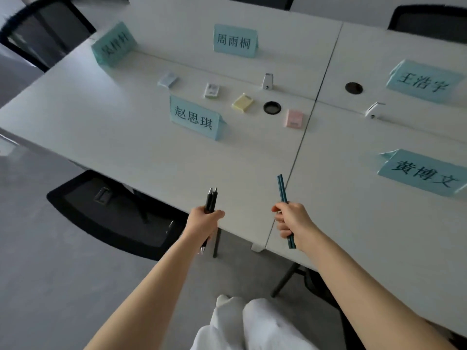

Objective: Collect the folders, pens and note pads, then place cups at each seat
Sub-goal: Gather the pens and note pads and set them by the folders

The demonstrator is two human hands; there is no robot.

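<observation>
Two bare forearms, no sleeves showing up to the frame's lower edge, no watch, bracelet or ring visible on either. Left hand (203,219) at lower centre of the frame, right hand (290,219) just right of centre, both ungloved. White trousers (255,324) at bottom centre, loose and softly creased, pale fabric without visible pattern or marking. A small pale rounded shape above the trousers, possibly a shoe tip, too blurred to tell.
</observation>
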